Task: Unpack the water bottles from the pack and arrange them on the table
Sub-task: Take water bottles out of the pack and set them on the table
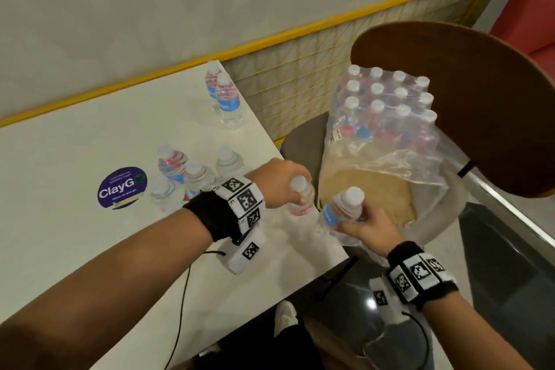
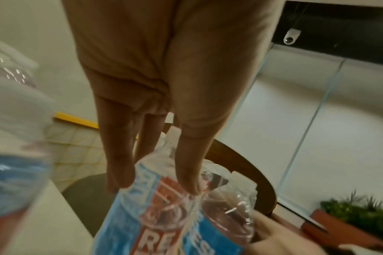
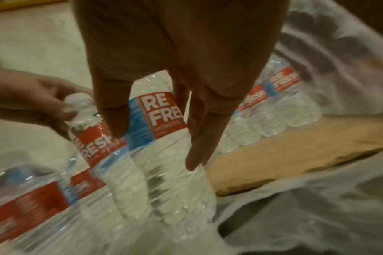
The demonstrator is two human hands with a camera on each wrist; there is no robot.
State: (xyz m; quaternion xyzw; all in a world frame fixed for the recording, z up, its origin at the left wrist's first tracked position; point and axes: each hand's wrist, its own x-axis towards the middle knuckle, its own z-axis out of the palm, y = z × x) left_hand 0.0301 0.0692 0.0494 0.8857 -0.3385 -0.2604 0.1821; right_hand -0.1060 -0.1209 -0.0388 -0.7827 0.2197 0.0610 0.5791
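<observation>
Head: left hand [image 1: 283, 180] grips bottle [image 1: 300, 195] by neck, over table [image 1: 75, 135] edge. Right hand [image 1: 369, 230] grips second bottle [image 1: 342, 207] at 3 o'clock of it. Pack [image 1: 387, 111] on chair [image 1: 480, 93] at 1 o'clock; placed bottles at 9 and 11.

Left wrist: fingers [image 2: 120, 165] curled round bottle top.

Right wrist: fingers [image 3: 197, 141] wrapped round second bottle body.

Step, likely: carrying pair to table. Next: stand both upright beside cluster, release.

Head view looks down; both close wrist views share the held bottles [image 3: 155, 120].
</observation>
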